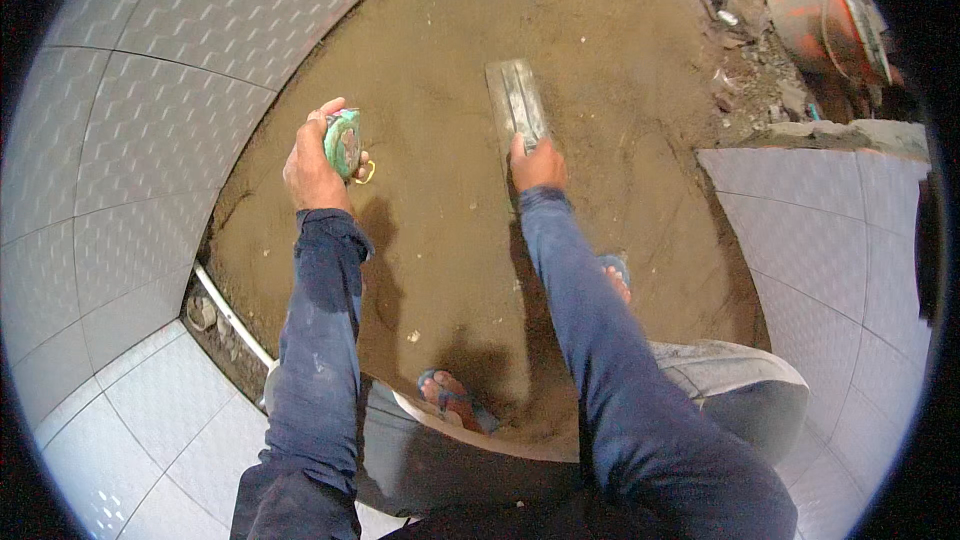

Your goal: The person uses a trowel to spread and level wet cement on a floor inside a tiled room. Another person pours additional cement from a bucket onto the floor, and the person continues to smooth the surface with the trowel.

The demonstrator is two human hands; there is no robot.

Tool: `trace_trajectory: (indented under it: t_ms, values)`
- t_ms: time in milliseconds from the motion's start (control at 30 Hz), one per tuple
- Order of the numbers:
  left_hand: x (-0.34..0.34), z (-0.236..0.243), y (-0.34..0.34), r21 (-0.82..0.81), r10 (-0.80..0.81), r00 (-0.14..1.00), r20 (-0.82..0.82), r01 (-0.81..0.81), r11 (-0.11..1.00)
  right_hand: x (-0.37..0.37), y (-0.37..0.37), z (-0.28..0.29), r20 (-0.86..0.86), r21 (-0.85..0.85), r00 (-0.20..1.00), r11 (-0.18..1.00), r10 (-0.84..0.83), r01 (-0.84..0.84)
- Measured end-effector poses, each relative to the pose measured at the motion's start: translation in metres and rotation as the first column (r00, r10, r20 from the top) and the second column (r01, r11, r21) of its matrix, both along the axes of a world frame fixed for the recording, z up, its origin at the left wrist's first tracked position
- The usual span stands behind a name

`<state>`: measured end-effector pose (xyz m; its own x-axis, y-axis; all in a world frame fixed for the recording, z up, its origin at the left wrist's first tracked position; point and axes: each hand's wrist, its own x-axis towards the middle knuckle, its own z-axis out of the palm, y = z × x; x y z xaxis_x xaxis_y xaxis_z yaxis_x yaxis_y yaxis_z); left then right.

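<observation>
My left hand (pixel 315 165) grips a worn green tape measure (pixel 342 143) with a small yellow loop hanging beside it, held over the sandy mortar bed (pixel 420 80). My right hand (pixel 537 165) has its fingers closed on a grey rectangular float (pixel 513 95), which lies on or just above the smoothed bed. Its far end points away from me. My feet in flip-flops (pixel 452 398) show below, the right one partly behind my right forearm.
Tiled walls (pixel 160 120) surround me on the left and right (pixel 820 230). A white pipe (pixel 232 316) runs along the left edge beside grey floor tiles (pixel 175 420). A red-stained bucket (pixel 812 25) and rubble (pixel 745 45) stand at the back right.
</observation>
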<state>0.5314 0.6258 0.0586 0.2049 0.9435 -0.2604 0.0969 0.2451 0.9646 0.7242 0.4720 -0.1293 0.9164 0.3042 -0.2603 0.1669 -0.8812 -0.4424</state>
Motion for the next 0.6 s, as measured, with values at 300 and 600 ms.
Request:
trace_trajectory:
  t_ms: [300,600]
  values:
    - [-0.085,-0.025,0.062,-0.353,0.443,0.845,0.301,-0.333,0.874,-0.038,0.071,0.115,0.087,0.320,0.989,0.937,0.117,-0.139]
    - [-0.129,-0.015,0.067,-0.376,0.601,0.706,0.375,-0.477,0.794,-0.092,0.083,-0.010,-0.019,-0.039,0.926,0.926,0.376,-0.376]
